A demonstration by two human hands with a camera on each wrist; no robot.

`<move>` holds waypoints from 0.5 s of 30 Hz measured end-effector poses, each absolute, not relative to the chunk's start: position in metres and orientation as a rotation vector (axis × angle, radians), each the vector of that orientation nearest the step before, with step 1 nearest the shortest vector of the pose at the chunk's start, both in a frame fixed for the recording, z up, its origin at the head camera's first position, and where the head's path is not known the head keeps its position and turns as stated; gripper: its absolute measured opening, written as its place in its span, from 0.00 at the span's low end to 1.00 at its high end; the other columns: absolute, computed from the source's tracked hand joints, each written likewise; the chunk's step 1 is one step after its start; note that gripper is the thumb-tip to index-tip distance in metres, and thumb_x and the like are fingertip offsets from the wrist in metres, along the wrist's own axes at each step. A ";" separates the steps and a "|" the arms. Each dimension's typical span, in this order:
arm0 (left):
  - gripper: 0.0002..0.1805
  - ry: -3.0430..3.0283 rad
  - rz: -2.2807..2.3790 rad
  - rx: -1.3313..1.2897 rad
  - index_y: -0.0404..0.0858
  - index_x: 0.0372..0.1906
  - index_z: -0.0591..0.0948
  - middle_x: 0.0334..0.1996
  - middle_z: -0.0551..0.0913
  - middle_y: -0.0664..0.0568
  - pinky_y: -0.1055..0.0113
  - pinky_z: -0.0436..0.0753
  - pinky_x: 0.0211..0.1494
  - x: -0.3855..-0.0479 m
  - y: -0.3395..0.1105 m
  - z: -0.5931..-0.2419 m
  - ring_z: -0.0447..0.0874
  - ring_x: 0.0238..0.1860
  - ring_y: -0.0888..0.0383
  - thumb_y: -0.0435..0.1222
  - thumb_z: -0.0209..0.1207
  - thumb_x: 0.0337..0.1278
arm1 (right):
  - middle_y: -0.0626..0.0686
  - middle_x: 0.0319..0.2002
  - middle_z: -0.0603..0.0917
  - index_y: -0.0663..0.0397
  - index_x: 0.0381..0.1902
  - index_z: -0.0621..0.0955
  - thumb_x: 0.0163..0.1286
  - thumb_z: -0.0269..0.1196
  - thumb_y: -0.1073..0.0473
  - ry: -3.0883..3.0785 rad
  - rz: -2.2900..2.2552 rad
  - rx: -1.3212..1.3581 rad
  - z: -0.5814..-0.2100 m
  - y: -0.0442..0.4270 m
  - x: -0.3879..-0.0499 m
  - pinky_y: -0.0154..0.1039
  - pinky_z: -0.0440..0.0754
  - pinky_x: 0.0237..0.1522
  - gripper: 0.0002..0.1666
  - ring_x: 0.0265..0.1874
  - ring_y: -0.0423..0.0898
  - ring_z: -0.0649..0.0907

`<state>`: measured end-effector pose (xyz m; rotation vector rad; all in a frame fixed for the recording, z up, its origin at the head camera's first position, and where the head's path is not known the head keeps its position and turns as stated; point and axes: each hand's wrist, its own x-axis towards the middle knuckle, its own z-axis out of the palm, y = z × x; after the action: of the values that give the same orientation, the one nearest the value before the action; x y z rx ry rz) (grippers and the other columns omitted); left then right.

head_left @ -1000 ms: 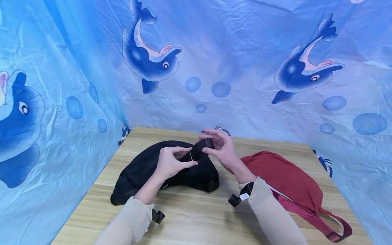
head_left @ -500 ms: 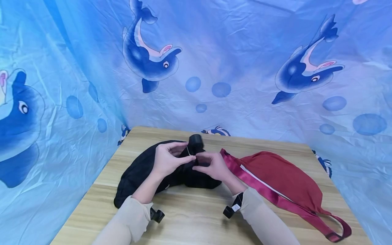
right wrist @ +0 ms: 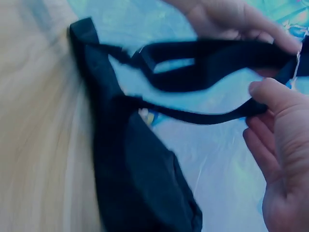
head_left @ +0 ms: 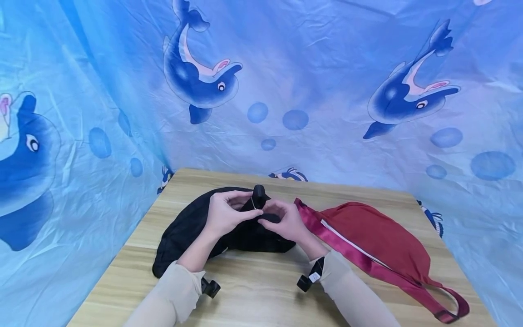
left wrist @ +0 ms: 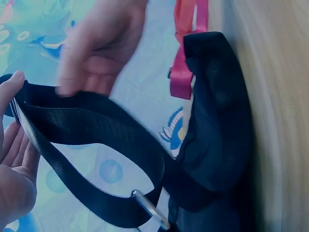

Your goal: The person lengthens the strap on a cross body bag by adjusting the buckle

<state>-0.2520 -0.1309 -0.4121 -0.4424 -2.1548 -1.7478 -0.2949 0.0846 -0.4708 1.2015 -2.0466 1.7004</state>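
Observation:
A black crescent-shaped waist bag (head_left: pixel 180 236) lies on the table, and its black webbing strap (left wrist: pixel 96 125) is raised above it in loops. My left hand (head_left: pixel 224 212) pinches the strap beside a thin pale buckle bar (right wrist: pixel 296 67), thumb and fingers on either side. My right hand (head_left: pixel 288 220) pinches the strap close to the left fingertips, thumb against forefinger in the right wrist view. A rolled black strap end (head_left: pixel 259 194) stands up between both hands. In the left wrist view a metal slider (left wrist: pixel 149 210) sits on the strap near the bag.
A red waist bag (head_left: pixel 376 236) with a white zip line lies on the right of the wooden table (head_left: pixel 253 290), its strap looping at the front right corner. Blue dolphin-print sheets (head_left: pixel 335 91) hang behind and at the sides.
My right hand has come down and left from the rolled strap end to the strap beside my left fingers. The rolled end has dropped slightly. My left hand has barely moved.

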 end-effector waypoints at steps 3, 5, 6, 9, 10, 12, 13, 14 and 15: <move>0.25 -2.155 -1.755 -0.433 0.38 0.48 0.93 0.44 0.94 0.42 0.71 0.91 0.45 -0.250 -0.130 -0.411 0.95 0.38 0.60 0.34 0.86 0.39 | 0.65 0.44 0.88 0.66 0.47 0.84 0.55 0.78 0.78 -2.088 1.599 1.218 -0.476 0.087 -0.295 0.39 0.90 0.56 0.22 0.45 0.58 0.92; 0.25 -2.169 -1.753 -0.437 0.39 0.49 0.93 0.44 0.94 0.42 0.71 0.91 0.45 -0.250 -0.130 -0.412 0.95 0.38 0.59 0.34 0.86 0.40 | 0.65 0.45 0.89 0.65 0.49 0.84 0.56 0.78 0.76 -2.081 1.627 1.236 -0.475 0.085 -0.295 0.38 0.90 0.57 0.23 0.46 0.55 0.93; 0.25 -2.176 -1.757 -0.443 0.38 0.49 0.93 0.45 0.94 0.42 0.71 0.91 0.45 -0.251 -0.129 -0.413 0.95 0.38 0.58 0.34 0.85 0.40 | 0.65 0.45 0.89 0.65 0.49 0.84 0.57 0.78 0.76 -2.067 1.657 1.242 -0.474 0.083 -0.295 0.38 0.89 0.58 0.22 0.46 0.53 0.93; 0.25 -2.186 -1.757 -0.459 0.38 0.49 0.93 0.45 0.94 0.41 0.70 0.92 0.45 -0.252 -0.128 -0.414 0.96 0.39 0.55 0.35 0.85 0.41 | 0.67 0.44 0.90 0.67 0.50 0.84 0.59 0.76 0.76 -2.018 1.750 1.237 -0.469 0.080 -0.294 0.39 0.90 0.57 0.21 0.47 0.46 0.92; 0.24 -2.186 -1.747 -0.458 0.38 0.49 0.93 0.45 0.94 0.42 0.70 0.92 0.45 -0.253 -0.129 -0.414 0.96 0.39 0.54 0.35 0.85 0.41 | 0.67 0.43 0.90 0.67 0.50 0.85 0.60 0.76 0.76 -2.015 1.757 1.225 -0.469 0.080 -0.295 0.39 0.91 0.55 0.20 0.46 0.46 0.92; 0.24 -2.189 -1.715 -0.446 0.40 0.48 0.93 0.44 0.94 0.43 0.70 0.91 0.45 -0.253 -0.130 -0.412 0.96 0.39 0.54 0.36 0.86 0.40 | 0.65 0.42 0.91 0.65 0.48 0.85 0.59 0.77 0.75 -2.045 1.714 1.206 -0.471 0.083 -0.297 0.39 0.91 0.54 0.19 0.44 0.49 0.93; 0.24 -2.192 -1.694 -0.438 0.41 0.48 0.93 0.44 0.94 0.45 0.71 0.91 0.45 -0.252 -0.130 -0.411 0.96 0.39 0.54 0.37 0.86 0.39 | 0.64 0.42 0.91 0.64 0.47 0.86 0.59 0.77 0.75 -2.074 1.682 1.208 -0.472 0.086 -0.298 0.39 0.91 0.53 0.19 0.44 0.50 0.93; 0.24 -2.198 -1.673 -0.432 0.42 0.47 0.94 0.44 0.95 0.46 0.71 0.91 0.45 -0.252 -0.131 -0.410 0.95 0.39 0.55 0.37 0.86 0.38 | 0.62 0.43 0.91 0.63 0.47 0.86 0.59 0.78 0.74 -2.109 1.638 1.213 -0.472 0.089 -0.299 0.40 0.91 0.54 0.19 0.44 0.52 0.93; 0.24 -2.207 -1.655 -0.429 0.42 0.47 0.94 0.44 0.95 0.47 0.71 0.91 0.45 -0.251 -0.132 -0.410 0.95 0.39 0.56 0.38 0.87 0.38 | 0.61 0.44 0.91 0.61 0.48 0.86 0.60 0.78 0.72 -2.145 1.596 1.223 -0.472 0.093 -0.300 0.40 0.91 0.55 0.19 0.45 0.53 0.93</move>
<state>-0.2511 -0.1316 -0.4101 -0.4285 -2.2075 -1.6548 -0.3000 0.0927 -0.4721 1.2233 -2.1451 1.5957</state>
